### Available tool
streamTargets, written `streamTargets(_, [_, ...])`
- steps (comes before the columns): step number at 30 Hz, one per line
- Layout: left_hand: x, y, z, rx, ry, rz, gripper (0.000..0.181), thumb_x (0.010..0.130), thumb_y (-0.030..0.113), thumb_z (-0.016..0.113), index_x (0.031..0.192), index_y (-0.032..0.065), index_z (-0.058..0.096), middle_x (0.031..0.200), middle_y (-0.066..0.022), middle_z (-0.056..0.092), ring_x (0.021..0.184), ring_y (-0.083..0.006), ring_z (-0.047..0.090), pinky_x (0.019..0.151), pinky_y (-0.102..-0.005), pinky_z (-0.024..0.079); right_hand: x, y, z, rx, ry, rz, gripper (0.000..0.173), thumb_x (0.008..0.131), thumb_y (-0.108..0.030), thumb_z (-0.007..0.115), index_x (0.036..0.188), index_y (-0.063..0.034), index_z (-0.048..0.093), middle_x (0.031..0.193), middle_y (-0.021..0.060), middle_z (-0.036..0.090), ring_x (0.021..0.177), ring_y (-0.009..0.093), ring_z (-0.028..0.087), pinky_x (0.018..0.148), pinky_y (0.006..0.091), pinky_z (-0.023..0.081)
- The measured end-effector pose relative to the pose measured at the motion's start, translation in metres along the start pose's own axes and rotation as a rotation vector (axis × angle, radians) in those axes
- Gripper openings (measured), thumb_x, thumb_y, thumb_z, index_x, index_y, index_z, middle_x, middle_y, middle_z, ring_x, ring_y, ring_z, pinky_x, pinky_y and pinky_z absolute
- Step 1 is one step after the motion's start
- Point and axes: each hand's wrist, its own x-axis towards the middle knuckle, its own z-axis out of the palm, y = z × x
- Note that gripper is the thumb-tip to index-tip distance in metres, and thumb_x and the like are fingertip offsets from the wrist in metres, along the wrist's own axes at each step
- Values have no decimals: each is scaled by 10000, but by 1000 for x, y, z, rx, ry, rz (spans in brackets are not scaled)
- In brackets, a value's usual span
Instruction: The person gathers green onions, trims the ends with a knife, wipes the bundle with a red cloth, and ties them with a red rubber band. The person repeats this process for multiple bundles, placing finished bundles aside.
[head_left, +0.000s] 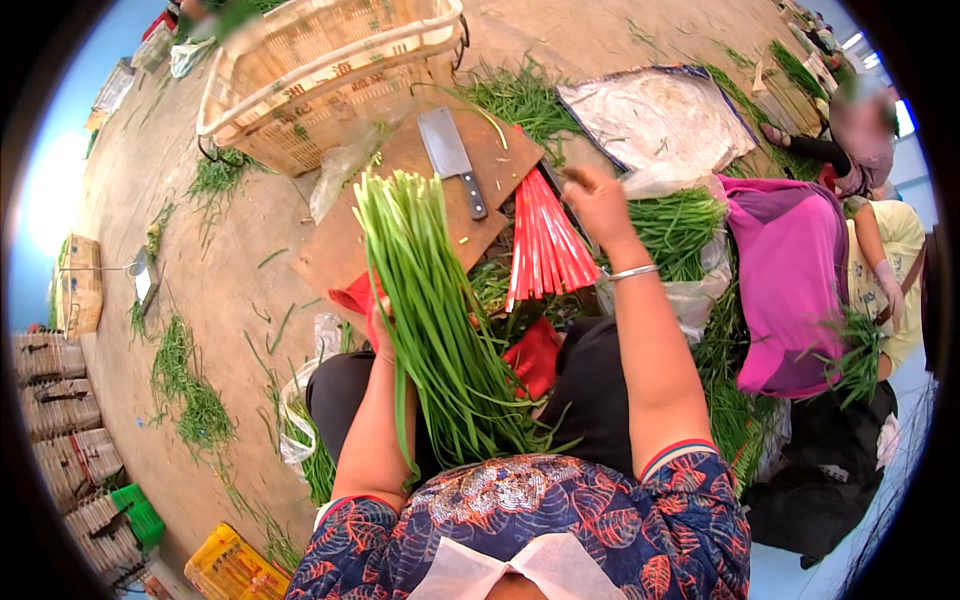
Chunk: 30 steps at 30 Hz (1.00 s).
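My left hand (384, 330) is closed around a thick bunch of long green garlic chives (442, 315), pale cut ends up and leaf tips hanging towards my lap; most of its fingers are hidden behind the stems. My right hand (594, 201) is raised just above a fan of red plastic tie strips (544, 240), fingers slightly curled; whether it pinches a strip cannot be told. Beyond the bunch, a cleaver (450, 150) with a black handle lies on a brown board (499, 139). Red cloth or plastic (354, 294) shows beside my left hand.
A large cream plastic crate (330, 97) stands behind the board. To the right are bagged chives (679, 225), a white woven sheet (660, 112) and a magenta cloth (787, 277). A co-worker's gloved hand (890, 296) is farther right. Loose leaves (187, 382) lie on the left floor.
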Motion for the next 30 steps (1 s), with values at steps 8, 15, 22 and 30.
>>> streamTargets(8, [1,4,-35,-21,20,80,592,757,554,618,1063,77,446,995,-118,555,916,-263,576,768,-408,509,-69,46,-1,-555,-367,-103,308,686,-32,665,993,-56,667,870,125,611,863,304,593,796,378,489])
streamTargets(15, [0,8,-43,-26,17,100,508,789,550,603,957,99,443,923,-72,549,856,-215,573,736,-372,506,-125,32,49,-834,-648,-362,519,623,-108,753,1122,-189,635,1305,105,479,1219,306,425,964,466,374])
streamTargets(22, [-3,9,-49,-23,18,115,452,820,547,588,850,121,441,850,-26,543,796,-167,570,703,-336,504,-126,51,69,-858,-594,-427,156,706,-117,693,851,-163,726,1182,53,573,1164,308,468,935,447,377])
streamTargets(30, [-1,10,-56,-4,11,141,438,856,543,571,728,146,437,768,26,536,727,-112,566,666,-295,501,-114,39,58,-515,-486,-355,92,770,-67,649,857,-58,677,882,92,623,825,272,599,719,366,489])
